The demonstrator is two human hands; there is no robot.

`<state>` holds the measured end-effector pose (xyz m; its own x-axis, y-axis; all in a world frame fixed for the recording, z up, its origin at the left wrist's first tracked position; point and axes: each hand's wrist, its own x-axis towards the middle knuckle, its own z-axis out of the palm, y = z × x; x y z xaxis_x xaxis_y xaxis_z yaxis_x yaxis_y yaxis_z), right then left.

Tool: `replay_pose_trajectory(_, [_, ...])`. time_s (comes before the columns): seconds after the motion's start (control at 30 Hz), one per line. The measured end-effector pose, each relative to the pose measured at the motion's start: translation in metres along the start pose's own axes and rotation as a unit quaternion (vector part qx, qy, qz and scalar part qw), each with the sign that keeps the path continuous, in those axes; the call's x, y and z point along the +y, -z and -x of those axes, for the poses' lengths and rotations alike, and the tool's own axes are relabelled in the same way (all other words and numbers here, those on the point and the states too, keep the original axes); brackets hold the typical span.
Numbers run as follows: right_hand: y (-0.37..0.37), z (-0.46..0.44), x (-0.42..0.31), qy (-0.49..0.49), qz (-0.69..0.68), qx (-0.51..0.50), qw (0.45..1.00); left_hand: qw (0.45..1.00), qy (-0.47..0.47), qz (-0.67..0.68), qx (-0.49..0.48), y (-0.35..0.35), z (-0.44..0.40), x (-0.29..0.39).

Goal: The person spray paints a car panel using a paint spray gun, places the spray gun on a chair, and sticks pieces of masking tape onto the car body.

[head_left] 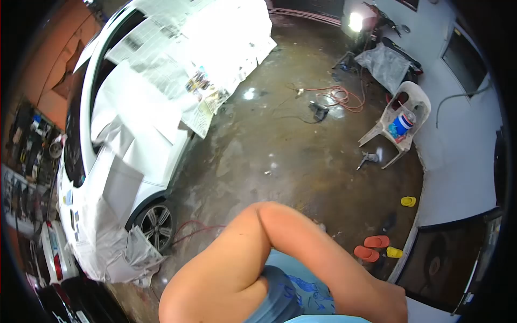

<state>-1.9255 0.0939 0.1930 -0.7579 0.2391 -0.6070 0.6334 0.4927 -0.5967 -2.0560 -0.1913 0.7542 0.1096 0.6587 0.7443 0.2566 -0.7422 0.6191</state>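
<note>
Neither of my hands shows in the head view. A bent bare arm (242, 247), very close to the camera, fills the bottom middle with its elbow pointing forward. Its hand is out of the picture, and I cannot tell which arm it is. Below the elbow is light blue clothing (315, 288) with darker blue marks. Nearest beyond the arm, at left, stands a white car (156, 145) partly masked with paper sheets (121, 177) and newspaper (202, 121). Its wheel (156, 222) has dark spokes.
A plastic chair (420, 97) at right holds a blue and white container (400, 125). A spray gun (369, 158) lies beside it. An orange hose (342, 98) coils across the wet floor. Orange slippers (367, 254) and yellow clogs (408, 201) lie near the wall. A bright lamp (356, 22) shines behind.
</note>
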Motion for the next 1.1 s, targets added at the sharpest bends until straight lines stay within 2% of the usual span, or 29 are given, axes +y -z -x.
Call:
replay_pose_trajectory(0.17, [0.055,-0.09,-0.018,-0.025,-0.03,-0.001,0.999,0.997,0.028,-0.065,0.006,0.115,0.022,-0.089])
replay_pose_trajectory(0.23, [0.083,-0.119,-0.021,-0.032,-0.036,-0.003,0.999,0.994,0.087,-0.062,0.032,0.171,0.039,-0.11])
replay_pose_trajectory(0.3, [0.112,-0.147,-0.027,-0.032,-0.047,-0.006,0.998,0.981,0.136,-0.057,0.126,0.208,0.061,-0.14])
replay_pose_trajectory(0.33, [0.125,-0.16,-0.029,-0.031,-0.071,-0.01,0.997,0.954,0.223,-0.048,0.197,0.221,0.077,-0.153])
replay_pose_trajectory(0.37, [0.134,-0.177,-0.031,-0.026,-0.133,-0.019,0.991,0.913,0.31,-0.039,0.261,0.229,0.097,-0.168])
replay_pose_trajectory(0.43, [0.153,-0.223,-0.034,-0.012,-0.447,-0.081,0.891,0.831,0.37,-0.012,0.416,0.241,0.162,-0.219])
replay_pose_trajectory(0.47, [0.165,-0.241,-0.047,-0.009,-0.441,-0.088,0.893,0.772,0.433,-0.01,0.466,0.241,0.21,-0.241])
replay_pose_trajectory(0.5, [0.19,-0.256,-0.089,0.027,-0.137,-0.064,0.988,0.705,0.494,-0.01,0.509,0.24,0.26,-0.26])
replay_pose_trajectory(0.53, [0.216,-0.269,-0.134,0.046,0.182,-0.028,0.982,0.644,0.511,-0.005,0.57,0.234,0.305,-0.277])
replay_pose_trajectory(0.6, [0.236,-0.331,-0.175,0.059,0.176,-0.04,0.982,0.526,0.528,0.003,0.667,0.223,0.373,-0.298])
replay_pose_trajectory(0.7, [0.251,-0.411,-0.246,0.088,0.15,0.023,0.985,0.378,0.537,0.039,0.753,0.215,0.445,-0.308])
replay_pose_trajectory(0.8, [0.26,-0.471,-0.323,0.107,0.098,0.039,0.989,0.29,0.634,0.072,0.713,0.241,0.475,-0.305])
replay_pose_trajectory(0.87, [0.274,-0.497,-0.381,0.048,0.106,0.029,0.993,0.248,0.614,0.125,0.738,0.261,0.492,-0.303])
replay_pose_trajectory(0.9, [0.281,-0.511,-0.405,0.053,0.093,0.021,0.994,0.229,0.604,0.149,0.748,0.276,0.506,-0.305])
replay_pose_trajectory(0.93, [0.289,-0.533,-0.43,0.064,0.078,0.017,0.995,0.25,0.629,0.196,0.709,0.288,0.531,-0.305])
replay_pose_trajectory(1.03, [0.302,-0.604,-0.478,0.084,0.082,0.033,0.993,0.244,0.739,0.174,0.604,0.357,0.526,-0.312])
replay_pose_trajectory(1.07, [0.306,-0.631,-0.492,0.093,0.093,0.045,0.99,0.288,0.75,0.149,0.577,0.376,0.527,-0.308])
replay_pose_trajectory(1.1, [0.312,-0.654,-0.511,0.088,0.107,0.039,0.99,0.281,0.751,0.126,0.584,0.397,0.526,-0.309])
